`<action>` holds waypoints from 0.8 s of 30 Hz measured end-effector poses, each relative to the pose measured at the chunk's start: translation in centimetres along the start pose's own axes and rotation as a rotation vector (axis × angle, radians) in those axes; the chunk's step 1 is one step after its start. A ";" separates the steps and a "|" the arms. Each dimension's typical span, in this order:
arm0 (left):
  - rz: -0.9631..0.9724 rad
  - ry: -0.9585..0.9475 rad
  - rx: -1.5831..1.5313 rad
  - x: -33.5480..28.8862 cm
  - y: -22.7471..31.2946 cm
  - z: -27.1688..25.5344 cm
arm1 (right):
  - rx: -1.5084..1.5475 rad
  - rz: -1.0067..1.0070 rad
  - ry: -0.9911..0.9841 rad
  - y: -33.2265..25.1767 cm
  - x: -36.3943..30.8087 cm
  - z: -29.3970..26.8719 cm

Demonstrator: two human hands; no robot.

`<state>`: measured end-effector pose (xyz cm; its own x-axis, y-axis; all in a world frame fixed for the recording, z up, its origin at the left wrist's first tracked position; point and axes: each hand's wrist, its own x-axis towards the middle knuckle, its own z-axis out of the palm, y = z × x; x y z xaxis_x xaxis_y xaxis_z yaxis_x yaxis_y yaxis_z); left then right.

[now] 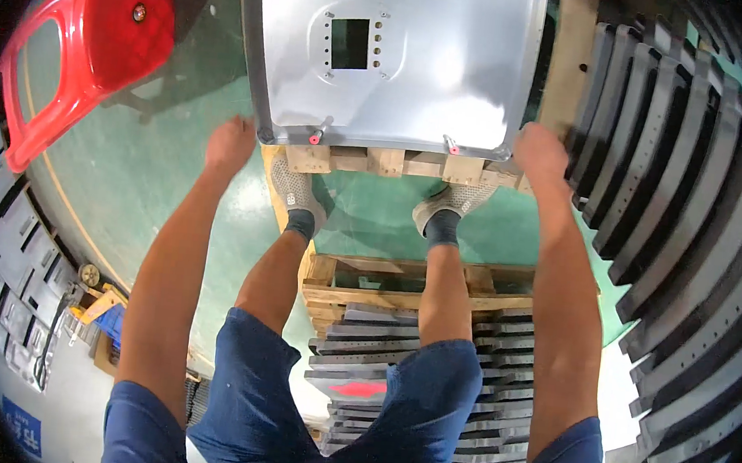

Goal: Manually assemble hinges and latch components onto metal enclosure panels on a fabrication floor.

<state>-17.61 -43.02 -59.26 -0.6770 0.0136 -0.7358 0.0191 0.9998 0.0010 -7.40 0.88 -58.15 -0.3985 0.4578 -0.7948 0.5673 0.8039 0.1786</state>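
A silver-grey sheet-metal panel (438,70) with a raised rim, rounded corners and a rectangular cut-out lies in front of me. Two red-tipped fittings stick out along its near edge. My left hand (233,143) is closed at the panel's near left corner, its fingertips at the rim. At the near right corner, my right hand (541,151) curls its fingers against the rim. Both hands' fingertips are partly hidden, with the thumbs on the inner side. Beneath the panel's near edge shows a wooden pallet (384,162), and my feet stand close to it.
A red plastic stool (129,21) is at the far left. Long rows of stacked grey panels (659,168) rise on the right. Behind my legs, more grey panels (496,410) are stacked by another wooden pallet (383,298). A yellow-and-blue cart (106,310) stands lower left.
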 end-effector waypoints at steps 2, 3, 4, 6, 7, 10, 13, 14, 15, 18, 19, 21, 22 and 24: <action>0.037 -0.014 -0.031 -1.6 -1.7 1.8 | 0.000 -0.114 0.051 -0.1 -1.9 0.4; 0.037 -0.019 -0.034 -1.8 -3.2 2.5 | -0.005 -0.111 0.049 -0.9 -3.4 0.1; 0.029 0.004 -0.030 -1.9 -5.3 3.2 | 0.066 -0.131 0.059 -2.2 -4.9 0.0; 0.045 0.004 -0.051 -1.8 -4.6 4.1 | 0.109 -0.118 0.071 -2.0 -5.8 0.5; 0.009 -0.012 -0.074 -1.4 -3.6 3.7 | 0.109 -0.033 0.125 -1.3 -5.4 1.0; 0.085 0.050 0.090 2.6 -6.5 3.7 | 0.076 0.003 0.250 -1.5 -1.4 1.9; 0.030 -0.078 -0.034 4.1 -2.6 4.1 | 0.218 -0.036 0.239 -0.2 1.1 2.6; 0.015 -0.041 -0.045 4.6 -3.0 4.4 | 0.203 -0.036 0.269 -0.7 1.2 2.6; 0.001 -0.001 -0.057 4.7 -3.2 4.9 | 0.189 -0.036 0.301 -1.0 1.1 2.8; 0.259 0.019 0.283 4.3 -5.7 6.0 | 0.186 -0.041 0.290 -0.3 1.4 4.8; 0.264 0.023 0.279 4.0 -5.6 6.7 | 0.184 -0.038 0.295 0.1 1.6 5.5; 0.261 -0.073 0.372 3.1 -5.2 7.8 | 0.076 -0.033 0.304 0.7 1.7 6.5; 0.263 -0.065 0.373 2.7 -5.1 8.3 | 0.079 -0.032 0.311 0.8 1.7 6.4; 0.157 -0.040 0.291 1.2 -4.3 9.4 | 0.036 0.017 0.183 1.2 0.6 6.1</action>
<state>-11.57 -47.44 -66.49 -0.6196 0.1613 -0.7681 0.3344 0.9397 -0.0724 -2.54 -0.15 -62.00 -0.5107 0.5355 -0.6727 0.5994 0.7826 0.1680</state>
